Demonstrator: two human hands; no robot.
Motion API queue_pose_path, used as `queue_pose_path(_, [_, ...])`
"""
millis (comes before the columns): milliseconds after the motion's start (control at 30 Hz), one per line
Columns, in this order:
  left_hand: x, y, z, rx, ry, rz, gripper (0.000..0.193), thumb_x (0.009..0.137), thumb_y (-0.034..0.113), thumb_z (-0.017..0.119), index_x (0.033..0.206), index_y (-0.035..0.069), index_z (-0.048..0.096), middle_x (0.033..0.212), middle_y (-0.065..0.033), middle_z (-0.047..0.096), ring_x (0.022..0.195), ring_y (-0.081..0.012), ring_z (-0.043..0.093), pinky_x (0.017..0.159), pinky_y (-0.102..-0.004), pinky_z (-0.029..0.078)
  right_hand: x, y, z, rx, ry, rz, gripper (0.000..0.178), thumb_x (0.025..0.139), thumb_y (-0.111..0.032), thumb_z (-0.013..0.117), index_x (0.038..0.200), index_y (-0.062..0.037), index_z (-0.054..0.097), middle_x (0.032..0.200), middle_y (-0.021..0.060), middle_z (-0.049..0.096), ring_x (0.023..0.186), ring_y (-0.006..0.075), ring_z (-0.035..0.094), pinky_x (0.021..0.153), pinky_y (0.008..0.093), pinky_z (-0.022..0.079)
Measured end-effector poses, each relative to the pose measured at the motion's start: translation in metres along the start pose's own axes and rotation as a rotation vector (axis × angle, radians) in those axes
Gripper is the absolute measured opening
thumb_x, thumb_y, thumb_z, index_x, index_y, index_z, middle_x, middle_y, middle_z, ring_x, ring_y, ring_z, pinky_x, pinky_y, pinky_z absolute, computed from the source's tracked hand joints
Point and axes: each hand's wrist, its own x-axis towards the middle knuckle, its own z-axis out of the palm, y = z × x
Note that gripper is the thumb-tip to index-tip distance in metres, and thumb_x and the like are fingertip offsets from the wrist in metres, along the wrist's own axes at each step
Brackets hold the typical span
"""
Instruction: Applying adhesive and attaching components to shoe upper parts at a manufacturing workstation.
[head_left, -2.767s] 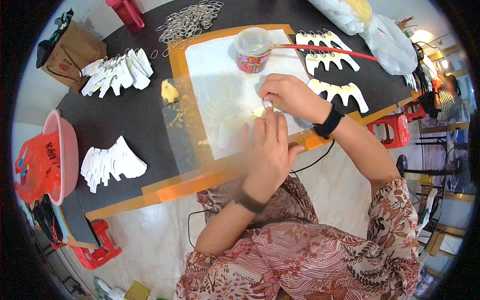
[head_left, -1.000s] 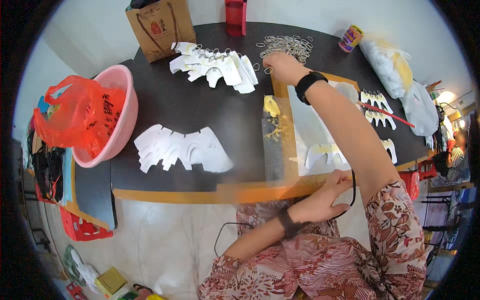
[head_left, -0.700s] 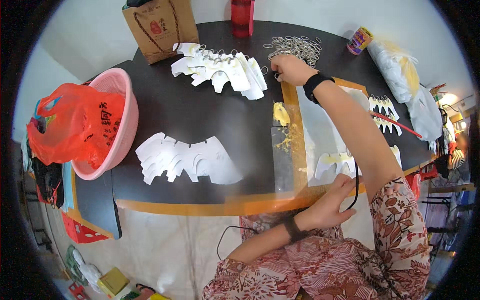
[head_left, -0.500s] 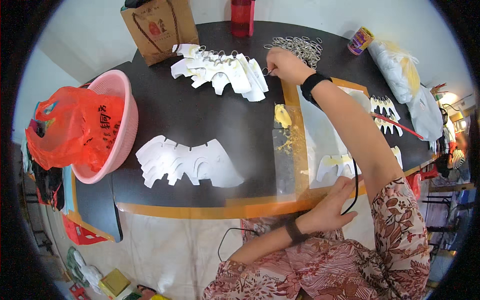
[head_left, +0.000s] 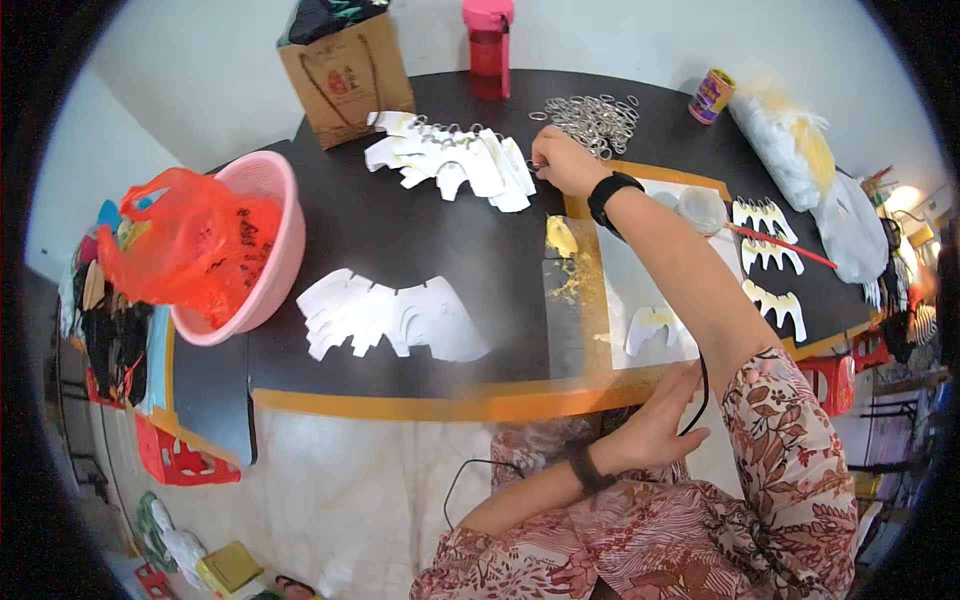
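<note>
At the far middle of the table, my right hand (head_left: 572, 165) is closed in a pinch. A small metal ring (head_left: 535, 165) appears at its fingertips, mostly hidden by them. Just left of those fingertips lies an overlapping row of white scalloped cutouts (head_left: 455, 165) with metal rings along their upper edge. A heap of loose metal rings (head_left: 592, 122) is just beyond the hand. My left hand (head_left: 655, 425) rests low at the front edge, fingers stretched out, thumb apart, holding nothing visible. Close to it, a white cutout (head_left: 652, 330) with a yellowish top lies on a white sheet (head_left: 625, 275).
Plain white cutouts (head_left: 390, 315) overlap at centre left. A pink basket (head_left: 285, 260) with a red plastic bag (head_left: 190, 250) stands left. Yellow paste (head_left: 561, 236), a clear cup (head_left: 702, 210), a red stick (head_left: 785, 246) and ringed cutouts (head_left: 765, 218) lie right. Behind are a paper bag (head_left: 350, 85) and bottle (head_left: 488, 50).
The whole view has shifted, so the table's far side sits lower in the picture. My right hand keeps its pinch beside the ringed cutouts, and my left hand stays at the front edge.
</note>
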Motion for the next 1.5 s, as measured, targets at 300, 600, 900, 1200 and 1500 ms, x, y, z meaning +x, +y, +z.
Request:
queue_pose_path(300, [0.001, 0.0, 0.005, 0.092, 0.046, 0.028, 0.053, 0.074, 0.004, 0.066, 0.119, 0.002, 0.039, 0.099, -0.0129, 0.037, 0.089, -0.0247, 0.042, 0.076, -0.0345, 0.041, 0.009, -0.005, 0.019, -0.038, 0.029, 0.204, 0.012, 0.074, -0.004, 0.06, 0.085, -0.0053, 0.063, 0.092, 0.019, 0.061, 0.092, 0.0351, 0.059, 0.08, 0.0419, 0.049])
queue_pose_path(600, [0.001, 0.002, 0.009, 0.106, -0.016, -0.052, 0.067, 0.076, 0.009, 0.068, 0.132, 0.001, 0.032, 0.112, -0.0182, 0.038, 0.098, -0.0304, 0.043, 0.081, -0.0369, 0.043, -0.006, -0.013, 0.011, -0.12, 0.089, 0.145, 0.008, 0.073, -0.003, 0.058, 0.078, -0.001, 0.064, 0.081, 0.023, 0.064, 0.083, 0.0377, 0.063, 0.075, 0.0428, 0.051])
queue_pose_path(900, [-0.007, -0.013, 0.048, 0.148, -0.326, 0.015, 0.086, 0.074, 0.005, 0.069, 0.143, 0.004, 0.017, 0.118, -0.0204, 0.035, 0.105, -0.0378, 0.043, 0.088, -0.0384, 0.041, -0.109, -0.035, -0.062, -0.412, -0.417, -0.049, 0.016, 0.075, -0.006, 0.056, 0.083, 0.004, 0.066, 0.086, 0.0247, 0.063, 0.085, 0.0378, 0.062, 0.075, 0.042, 0.051])
queue_pose_path(1200, [-0.022, -0.027, 0.05, 0.465, -0.156, 0.09, 0.058, 0.073, 0.009, 0.069, 0.126, 0.0, 0.047, 0.115, -0.0208, 0.043, 0.108, -0.0367, 0.044, 0.092, -0.0416, 0.039, -0.171, -0.042, -0.08, -0.14, 0.014, -0.011, 0.009, 0.074, -0.001, 0.058, 0.081, -0.0003, 0.053, 0.079, 0.0189, 0.058, 0.077, 0.0371, 0.058, 0.068, 0.0428, 0.045])
queue_pose_path(1500, [-0.001, -0.023, 0.018, 0.959, 0.182, 0.167, 0.044, 0.067, 0.001, 0.069, 0.107, -0.004, 0.051, 0.104, -0.0185, 0.048, 0.095, -0.0373, 0.049, 0.081, -0.0443, 0.041, -0.246, -0.033, -0.121, 0.348, -0.218, 0.39, 0.005, 0.085, -0.003, 0.057, 0.086, -0.0009, 0.053, 0.065, 0.0061, 0.058, 0.056, 0.0123, 0.056, 0.051, 0.0279, 0.045])
